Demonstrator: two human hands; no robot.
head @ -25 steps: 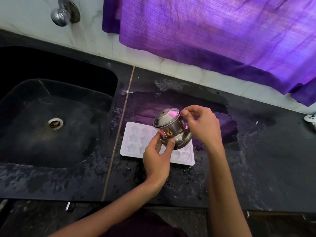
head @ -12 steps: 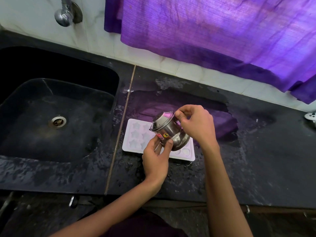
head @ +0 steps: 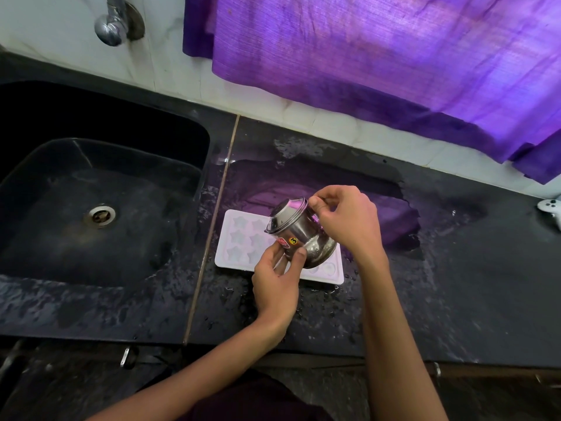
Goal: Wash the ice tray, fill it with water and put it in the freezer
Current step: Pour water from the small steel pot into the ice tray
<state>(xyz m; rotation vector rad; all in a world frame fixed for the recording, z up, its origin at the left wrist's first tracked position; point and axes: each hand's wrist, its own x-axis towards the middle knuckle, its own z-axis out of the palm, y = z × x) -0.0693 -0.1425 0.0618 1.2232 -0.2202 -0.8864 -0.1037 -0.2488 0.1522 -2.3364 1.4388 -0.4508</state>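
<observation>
1. Tipped further toward the left than a second ago: steel pot [head: 299, 237], mouth now lower over the star cells; tray and both hands otherwise about where they were, view shifted slightly.
2. Black stone worktop [head: 455, 284]: wet, speckled with droplets, a broad puddle spread at the far side behind the tray and reflecting purple. Seam running near to far just left of the tray.
3. Black sink [head: 60, 238] at left, set into the same stone, steel drain in its floor, basin wet. Tap [head: 110, 25] on the far wall above it; no water seen running.
4. Purple curtain [head: 379, 56] hanging over the pale tiled wall at far right, tinting the light.
5. White ice tray [head: 239, 238]: flat on the worktop just right of the seam, star cells at its left end, rounder cells at the near right, partly hidden under the pot.
6. Right hand [head: 346, 226]: fingers curled round the pot's rim and far side. Left hand [head: 274, 284]: thumb and fingers pinching the pot's near side at the stickers.
7. Judged progress: washing likely done, given the wet surfaces; filling under way, though no stream visible and cell levels too hard to read. Left: finish filling, carry level to the freezer, which is out of view.
8. White game controller [head: 551, 208] at the far right edge.
</observation>
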